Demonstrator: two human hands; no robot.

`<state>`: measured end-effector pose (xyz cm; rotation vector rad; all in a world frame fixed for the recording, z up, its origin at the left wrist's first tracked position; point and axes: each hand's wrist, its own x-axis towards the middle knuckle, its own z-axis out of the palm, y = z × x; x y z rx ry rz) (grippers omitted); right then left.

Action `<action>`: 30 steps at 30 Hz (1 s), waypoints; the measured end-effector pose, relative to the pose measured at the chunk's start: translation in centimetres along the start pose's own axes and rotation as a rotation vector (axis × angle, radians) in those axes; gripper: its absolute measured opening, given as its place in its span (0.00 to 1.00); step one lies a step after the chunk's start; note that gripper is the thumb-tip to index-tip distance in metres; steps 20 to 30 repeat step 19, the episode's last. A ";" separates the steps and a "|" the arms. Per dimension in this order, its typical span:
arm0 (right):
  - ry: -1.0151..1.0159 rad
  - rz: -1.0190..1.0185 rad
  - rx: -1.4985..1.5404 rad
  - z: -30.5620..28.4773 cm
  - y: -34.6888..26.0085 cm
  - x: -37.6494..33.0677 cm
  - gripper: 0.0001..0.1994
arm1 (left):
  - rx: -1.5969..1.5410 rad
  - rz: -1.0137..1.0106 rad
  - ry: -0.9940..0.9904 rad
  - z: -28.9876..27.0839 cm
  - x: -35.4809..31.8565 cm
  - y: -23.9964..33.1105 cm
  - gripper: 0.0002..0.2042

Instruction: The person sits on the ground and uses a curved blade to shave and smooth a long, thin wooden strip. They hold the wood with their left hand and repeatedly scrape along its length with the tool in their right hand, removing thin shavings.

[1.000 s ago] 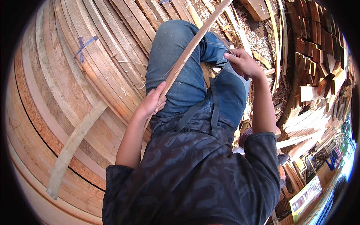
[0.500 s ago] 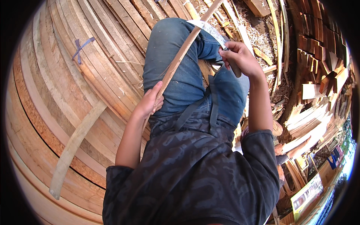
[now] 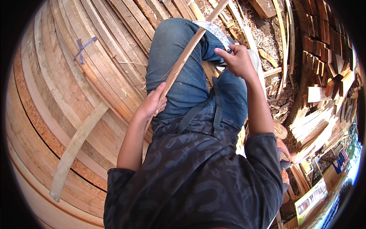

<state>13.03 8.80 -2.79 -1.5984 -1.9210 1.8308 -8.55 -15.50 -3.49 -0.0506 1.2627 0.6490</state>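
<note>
A seated person's left hand (image 3: 152,105) grips the near end of a long, thin wooden strip (image 3: 183,61) lying across the knee, while the right hand (image 3: 238,61) is closed on a curved blade (image 3: 213,29). The strip looks light, springy, splintery; best held near its ends.

Sunlit outdoor woodyard, curved planks (image 3: 57,95) stacked all over the left, shavings (image 3: 263,42) on the ground, cut offcuts (image 3: 320,118) piled right.

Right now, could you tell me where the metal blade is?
In the head view, the curved blade is at the upper middle, held by the right hand against the long wooden strip above the knees.
</note>
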 end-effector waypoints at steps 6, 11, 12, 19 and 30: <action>0.441 -0.060 0.127 -2.7 -0.6 1.5 0.15 | 0.025 0.004 0.031 0.6 -0.3 0.5 0.30; -0.010 -0.052 0.150 -2.6 -0.4 -1.1 0.15 | -0.014 -0.002 0.014 0.5 -0.2 0.4 0.30; -0.122 0.017 0.120 -2.1 -1.2 -1.8 0.16 | -0.015 -0.005 0.012 0.4 -0.2 0.5 0.30; -0.164 0.040 0.124 -1.4 -0.4 0.3 0.20 | 0.001 -0.017 0.001 0.4 -0.4 0.8 0.28; -0.164 0.040 0.124 -1.4 -0.4 0.3 0.20 | 0.001 -0.017 0.001 0.4 -0.4 0.8 0.28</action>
